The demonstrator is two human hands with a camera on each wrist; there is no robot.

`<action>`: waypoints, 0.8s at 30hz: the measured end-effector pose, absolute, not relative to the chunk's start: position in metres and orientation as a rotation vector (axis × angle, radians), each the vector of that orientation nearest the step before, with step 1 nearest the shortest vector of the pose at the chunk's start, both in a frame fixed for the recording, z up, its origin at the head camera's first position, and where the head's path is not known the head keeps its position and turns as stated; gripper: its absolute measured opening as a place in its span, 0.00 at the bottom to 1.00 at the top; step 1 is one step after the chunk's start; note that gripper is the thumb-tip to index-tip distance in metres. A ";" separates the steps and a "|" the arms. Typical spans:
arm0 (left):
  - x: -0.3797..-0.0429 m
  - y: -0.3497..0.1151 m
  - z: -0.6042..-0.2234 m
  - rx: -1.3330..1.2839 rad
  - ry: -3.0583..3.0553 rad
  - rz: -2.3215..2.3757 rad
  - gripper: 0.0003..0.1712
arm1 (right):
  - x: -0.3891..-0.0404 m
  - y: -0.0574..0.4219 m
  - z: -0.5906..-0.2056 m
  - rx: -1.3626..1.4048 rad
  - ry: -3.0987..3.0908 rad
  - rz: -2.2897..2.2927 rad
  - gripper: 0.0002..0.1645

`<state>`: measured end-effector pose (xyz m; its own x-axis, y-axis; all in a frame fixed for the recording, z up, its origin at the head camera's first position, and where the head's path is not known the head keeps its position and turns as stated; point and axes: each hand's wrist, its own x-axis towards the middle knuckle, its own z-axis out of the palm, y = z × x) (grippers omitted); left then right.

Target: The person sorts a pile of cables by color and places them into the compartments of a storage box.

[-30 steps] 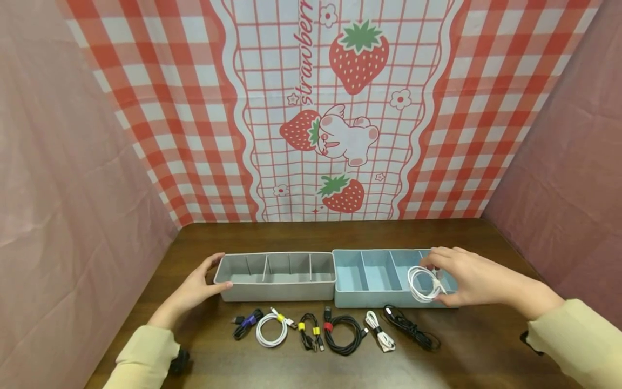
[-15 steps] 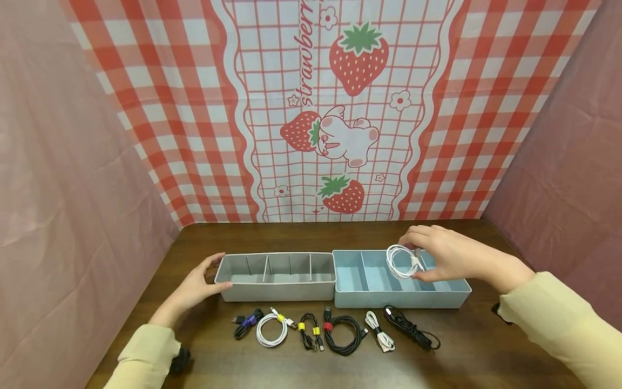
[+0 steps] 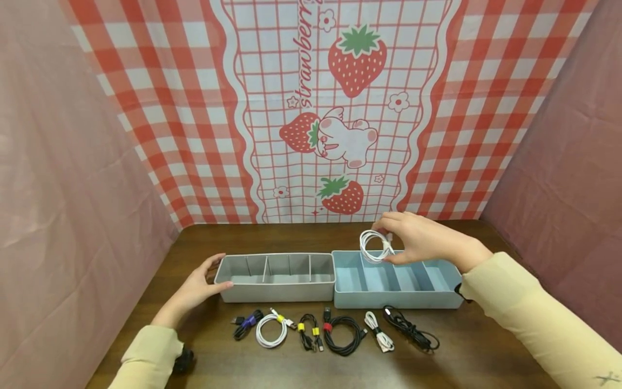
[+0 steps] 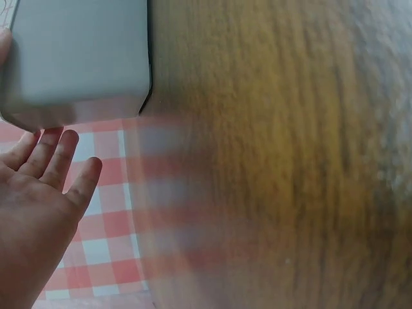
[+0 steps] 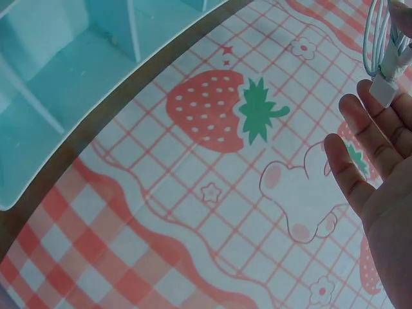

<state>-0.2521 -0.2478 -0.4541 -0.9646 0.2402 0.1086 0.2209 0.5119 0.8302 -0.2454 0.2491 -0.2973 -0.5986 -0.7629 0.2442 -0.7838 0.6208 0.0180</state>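
A coiled white charging cable point(image 3: 373, 247), fastened with a pale tie, is held up by my right hand point(image 3: 420, 240) between thumb and fingers. It hangs over the back of the light-blue divided box point(image 3: 398, 300), above its left compartments. In the right wrist view the cable's white plug point(image 5: 384, 91) shows beside the fingers. My left hand point(image 3: 196, 286) holds the left end of the grey divided box point(image 3: 279, 293), thumb at the front rim and fingers toward the back corner. The left wrist view shows its fingertips touching the grey box's end wall point(image 4: 77, 112).
Bundled cables lie in a row before the boxes: a black one with a purple tie point(image 3: 248, 324), a white coil point(image 3: 271, 330), a short black one point(image 3: 310, 332), a black coil with a red tie point(image 3: 343, 335), a white bundle point(image 3: 380, 332) and a black bundle point(image 3: 412, 329).
My right hand has carried the white cable left and back, from the blue box's right end to above its left part. The left hand stays at the grey box.
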 end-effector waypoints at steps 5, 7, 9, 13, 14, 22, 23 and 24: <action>-0.251 -0.247 -0.453 0.412 2.695 1.500 0.44 | -0.253 0.235 -0.300 1.290 -2.653 0.173 0.34; -0.250 -0.247 -0.452 0.417 2.700 1.493 0.44 | -0.256 0.231 -0.302 1.291 -2.660 0.179 0.34; -0.250 -0.247 -0.451 0.419 2.700 1.493 0.44 | -0.258 0.226 -0.303 1.294 -2.663 0.183 0.34; -0.250 -0.247 -0.450 0.411 2.699 1.486 0.45 | -0.264 0.218 -0.309 1.306 -2.660 0.199 0.34; -0.250 -0.247 -0.450 0.410 2.697 1.487 0.45 | -0.266 0.216 -0.311 1.316 -2.654 0.207 0.34; -0.248 -0.248 -0.446 0.415 2.711 1.454 0.45 | -0.275 0.203 -0.331 1.366 -2.661 0.276 0.33; -0.248 -0.247 -0.446 0.418 2.710 1.453 0.45 | -0.276 0.201 -0.334 1.371 -2.665 0.282 0.33; -0.248 -0.247 -0.446 0.420 2.709 1.455 0.45 | -0.277 0.200 -0.337 1.375 -2.668 0.285 0.33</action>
